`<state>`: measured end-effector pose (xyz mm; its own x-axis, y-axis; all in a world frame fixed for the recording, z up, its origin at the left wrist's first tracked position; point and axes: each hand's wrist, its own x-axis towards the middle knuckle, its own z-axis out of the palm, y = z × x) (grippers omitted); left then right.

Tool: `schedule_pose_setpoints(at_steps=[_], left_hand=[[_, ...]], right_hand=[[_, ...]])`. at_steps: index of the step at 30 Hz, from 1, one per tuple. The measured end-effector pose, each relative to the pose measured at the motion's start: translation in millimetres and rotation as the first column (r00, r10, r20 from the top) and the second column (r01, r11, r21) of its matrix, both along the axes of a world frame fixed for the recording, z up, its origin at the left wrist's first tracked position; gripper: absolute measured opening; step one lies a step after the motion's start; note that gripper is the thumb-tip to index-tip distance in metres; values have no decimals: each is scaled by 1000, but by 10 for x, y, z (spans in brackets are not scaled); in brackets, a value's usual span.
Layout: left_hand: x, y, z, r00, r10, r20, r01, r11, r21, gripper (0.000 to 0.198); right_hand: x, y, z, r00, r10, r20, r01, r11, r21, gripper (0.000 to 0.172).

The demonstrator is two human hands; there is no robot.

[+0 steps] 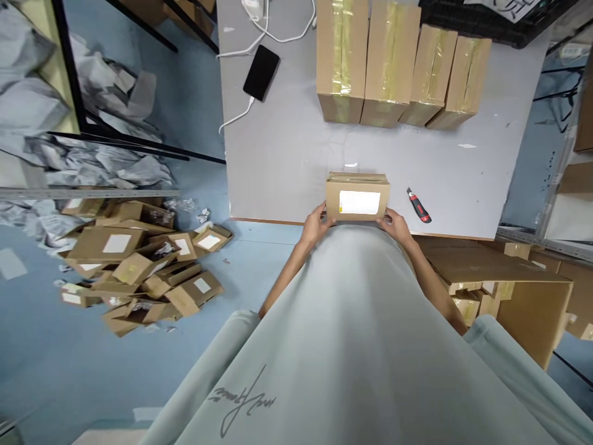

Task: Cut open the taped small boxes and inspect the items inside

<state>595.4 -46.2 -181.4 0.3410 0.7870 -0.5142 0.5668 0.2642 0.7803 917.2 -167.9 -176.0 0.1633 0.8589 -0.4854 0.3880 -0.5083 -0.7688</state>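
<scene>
A small cardboard box (332,201) with a white label on its near side stands at the front edge of the table. My left hand (317,224) grips its left end, and my right hand (395,225) grips its right end, thumbs at the lower corners of the labelled side. Tape runs along the top of the box. Just right of my right hand lies a red and black box cutter (419,206) on the tabletop.
Several taped cardboard boxes (390,62) line the back of the grey-white table (282,161), beside a black crate (504,25). A phone (261,73) on a white cable lies at left. Opened boxes (152,266) pile on the floor; a large carton (532,309) stands at right.
</scene>
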Motion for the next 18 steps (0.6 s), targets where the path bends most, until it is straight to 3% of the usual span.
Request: schedule_pose_setpoints(at_steps=[7, 14, 18], left_hand=[[142, -52, 22, 999, 47, -15, -48, 999, -20, 83], [149, 1, 316, 996, 68, 64, -71, 996, 45, 77], [91, 98, 362, 990, 101, 96, -111, 989, 97, 65]], right_hand=[[121, 89, 1, 999, 35, 40, -37, 998, 51, 61], [248, 158, 364, 989, 70, 128, -85, 990, 115, 51], [329, 234, 509, 968, 110, 225, -145, 979, 146, 44]])
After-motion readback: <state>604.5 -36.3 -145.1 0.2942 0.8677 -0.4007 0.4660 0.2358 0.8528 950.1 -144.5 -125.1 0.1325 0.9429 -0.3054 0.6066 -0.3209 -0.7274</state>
